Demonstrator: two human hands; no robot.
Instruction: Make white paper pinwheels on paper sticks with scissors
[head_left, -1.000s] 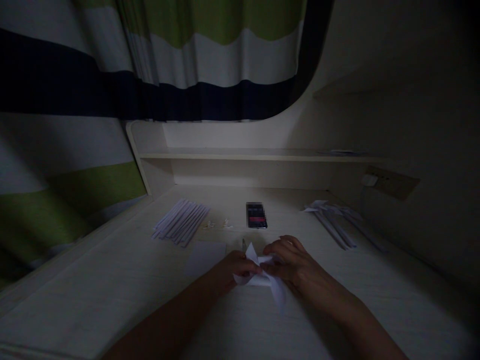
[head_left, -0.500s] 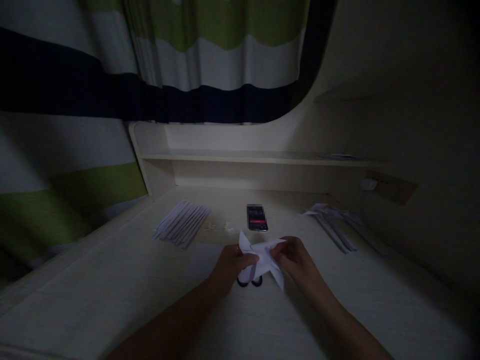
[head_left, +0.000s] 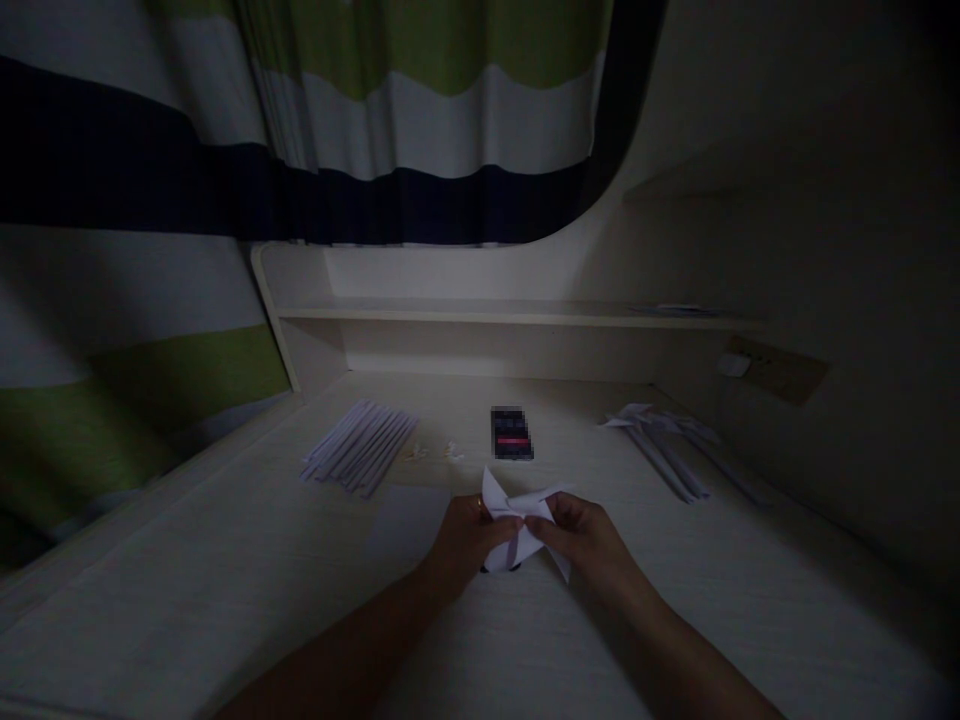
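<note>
A white paper pinwheel [head_left: 516, 508] with pointed blades is held low over the desk, in the middle of the head view. My left hand [head_left: 466, 535] grips its left side, thumb laid towards the centre. My right hand [head_left: 581, 525] pinches it from the right, and both thumb tips nearly meet at the middle. Beneath the pinwheel, bits of the black scissors handles [head_left: 514, 568] show; the rest is hidden. Just left of my left hand lies a flat white paper sheet [head_left: 405, 515].
Rolled paper sticks [head_left: 360, 448] lie in a row at left, beside small pale pieces [head_left: 452, 452]. A phone [head_left: 511, 434] lies behind my hands. Finished-looking paper pinwheels on sticks [head_left: 660, 450] rest at right. A shelf [head_left: 480, 315] spans the back, below a striped curtain [head_left: 442, 120].
My right hand has moved its thumb in to the pinwheel's centre, beside the left thumb. The pinwheel has dropped slightly and covers more of the scissors handles.
</note>
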